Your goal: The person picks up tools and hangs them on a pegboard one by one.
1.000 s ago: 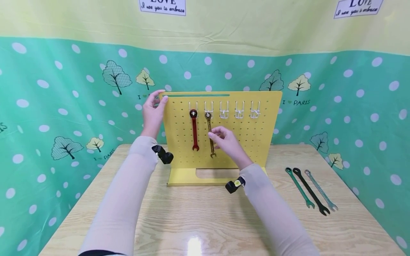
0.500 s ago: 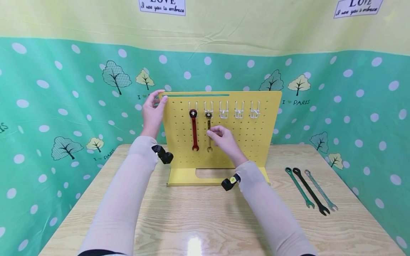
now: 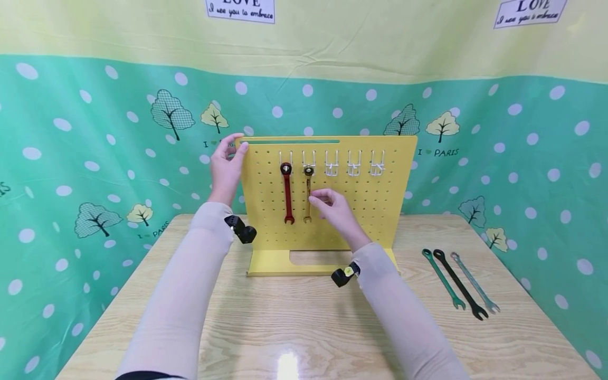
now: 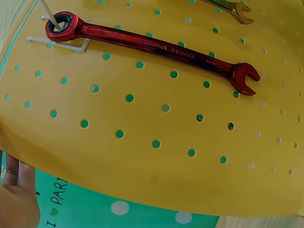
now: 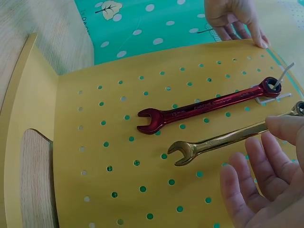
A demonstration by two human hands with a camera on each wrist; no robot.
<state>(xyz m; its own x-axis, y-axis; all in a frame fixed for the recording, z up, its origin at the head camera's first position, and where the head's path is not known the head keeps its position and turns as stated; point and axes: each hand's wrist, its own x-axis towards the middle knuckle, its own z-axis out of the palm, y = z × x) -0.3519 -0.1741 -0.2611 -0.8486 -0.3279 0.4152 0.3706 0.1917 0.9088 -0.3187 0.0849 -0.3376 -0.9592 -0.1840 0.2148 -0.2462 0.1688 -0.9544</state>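
Observation:
A yellow pegboard (image 3: 370, 227) stands upright on the table. At its upper left corner my left hand (image 3: 227, 169) grips the edge, thumb in front and fingers behind. My right hand (image 3: 336, 210) pinches the shaft of a gold combination wrench (image 5: 228, 138) between thumb and forefinger, the other fingers spread loosely. The gold wrench's ring end is at the second hook from the left, and its open end points down. Left of it a red combination wrench (image 4: 156, 47) hangs by its ring from the first hook (image 4: 71, 46).
Three more white wire hooks, one of them the middle hook (image 3: 331, 163), line the board's upper right. On the table at the right lie a green wrench (image 3: 444, 279), a black wrench (image 3: 459, 282) and a silver wrench (image 3: 475, 282). A printed curtain (image 3: 142, 126) hangs behind.
The gold wrench has swung from a slant to nearly vertical, its open end shifting left and up. My right hand has barely moved with it; the left hand stays at the corner.

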